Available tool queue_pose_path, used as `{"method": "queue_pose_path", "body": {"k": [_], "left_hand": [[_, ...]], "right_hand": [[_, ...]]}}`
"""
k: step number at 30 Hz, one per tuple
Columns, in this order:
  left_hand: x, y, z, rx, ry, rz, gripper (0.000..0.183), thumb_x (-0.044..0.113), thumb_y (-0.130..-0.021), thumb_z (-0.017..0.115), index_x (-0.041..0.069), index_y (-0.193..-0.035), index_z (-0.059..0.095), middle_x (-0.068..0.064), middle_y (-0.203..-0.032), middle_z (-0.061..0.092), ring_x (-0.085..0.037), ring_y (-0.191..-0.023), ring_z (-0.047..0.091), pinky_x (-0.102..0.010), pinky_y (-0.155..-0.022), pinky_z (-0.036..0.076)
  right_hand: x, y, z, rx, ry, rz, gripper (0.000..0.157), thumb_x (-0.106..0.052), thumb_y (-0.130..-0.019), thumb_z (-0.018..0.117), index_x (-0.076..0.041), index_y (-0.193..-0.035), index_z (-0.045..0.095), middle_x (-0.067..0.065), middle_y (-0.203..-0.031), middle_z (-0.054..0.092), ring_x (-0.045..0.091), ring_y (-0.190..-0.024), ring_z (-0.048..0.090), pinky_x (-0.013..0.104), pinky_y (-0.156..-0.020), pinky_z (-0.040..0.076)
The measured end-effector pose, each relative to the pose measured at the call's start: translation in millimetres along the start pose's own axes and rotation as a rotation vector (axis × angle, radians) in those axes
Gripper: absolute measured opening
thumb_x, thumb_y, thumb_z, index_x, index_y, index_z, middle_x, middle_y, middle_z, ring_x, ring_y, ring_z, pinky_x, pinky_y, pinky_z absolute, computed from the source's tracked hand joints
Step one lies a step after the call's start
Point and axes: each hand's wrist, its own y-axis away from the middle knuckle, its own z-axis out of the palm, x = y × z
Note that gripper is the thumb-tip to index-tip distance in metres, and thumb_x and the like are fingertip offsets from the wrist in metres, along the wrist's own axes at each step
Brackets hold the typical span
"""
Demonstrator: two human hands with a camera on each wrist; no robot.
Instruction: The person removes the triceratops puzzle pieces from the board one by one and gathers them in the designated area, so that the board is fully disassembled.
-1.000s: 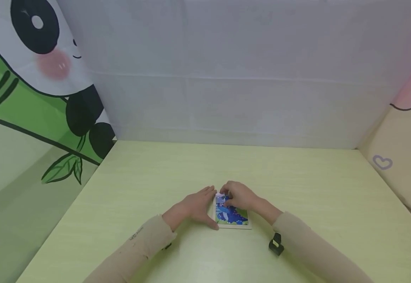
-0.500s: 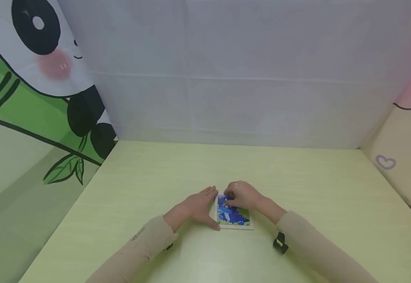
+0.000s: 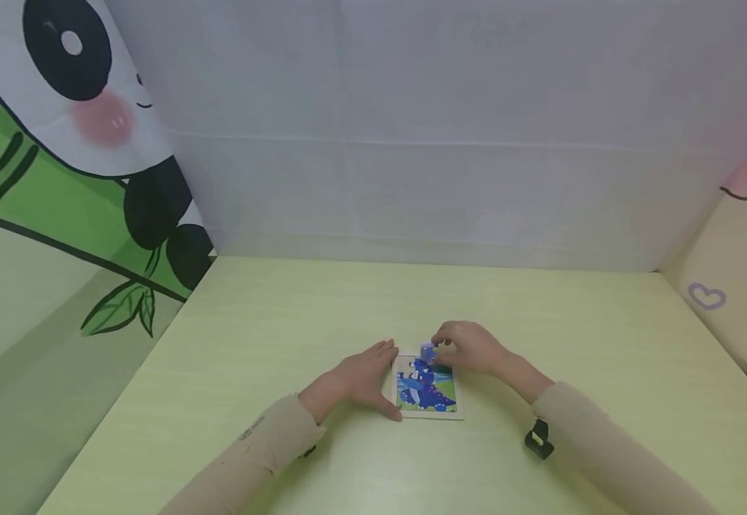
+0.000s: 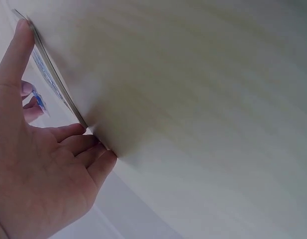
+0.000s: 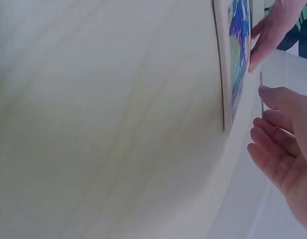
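Observation:
A small jigsaw puzzle [image 3: 426,395] with a blue dinosaur picture lies flat in a pale frame on the table. My right hand [image 3: 474,349] pinches a blue puzzle piece [image 3: 427,352] between thumb and fingers, raised above the puzzle's far edge. In the right wrist view that puzzle piece [image 5: 261,78] shows only as a thin edge, apart from the frame. Bare backing shows at the puzzle's upper left corner. My left hand [image 3: 362,379] rests along the frame's left side, thumb at the near corner and extended fingers at the far corner; the left wrist view shows its fingertips touching the table.
The pale yellow-green table [image 3: 296,307] extends around the puzzle on all sides. A grey-white cloth [image 3: 412,193] hangs behind it. A panda print covers the left side panel. A black wrist device [image 3: 539,439] hangs below the right sleeve.
My right hand has moved right and slightly up, lifting the blue piece away from the puzzle's upper left, where bare backing now shows. The left hand keeps its place on the frame.

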Motion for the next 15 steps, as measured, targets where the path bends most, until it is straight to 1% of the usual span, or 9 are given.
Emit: {"method": "queue_pose_path", "body": {"k": [5, 10, 15], "left_hand": [[-0.6, -0.1, 1.7, 0.006, -0.002, -0.002, 0.116, 0.066, -0.059, 0.070, 0.004, -0.144, 0.020, -0.011, -0.151, 0.015, -0.024, -0.138, 0.012, -0.038, -0.109, 0.023], [-0.9, 0.4, 1.8, 0.010, 0.022, -0.003, 0.116, 0.065, -0.059, 0.071, 0.003, -0.144, 0.020, -0.011, -0.151, 0.015, -0.024, -0.138, 0.013, -0.038, -0.110, 0.022], [-0.9, -0.9, 1.9, 0.006, 0.024, -0.001, 0.116, 0.065, -0.060, 0.071, 0.004, -0.144, 0.019, -0.010, -0.151, 0.014, -0.024, -0.138, 0.012, -0.038, -0.110, 0.022]], "right_hand": [[23, 12, -6.3, 0.040, 0.040, -0.013, 0.028, -0.020, -0.079, 0.070, -0.004, -0.102, 0.068, 0.004, -0.094, 0.065, 0.018, -0.085, 0.061, 0.033, -0.073, 0.052], [43, 25, -10.5, 0.058, 0.065, -0.019, 0.024, -0.014, -0.078, 0.070, -0.002, -0.100, 0.068, 0.005, -0.091, 0.065, 0.018, -0.082, 0.061, 0.033, -0.071, 0.052], [58, 36, -11.1, 0.055, 0.052, 0.022, 0.024, -0.011, -0.078, 0.068, 0.001, -0.100, 0.068, 0.007, -0.091, 0.065, 0.020, -0.082, 0.061, 0.034, -0.072, 0.053]]}}
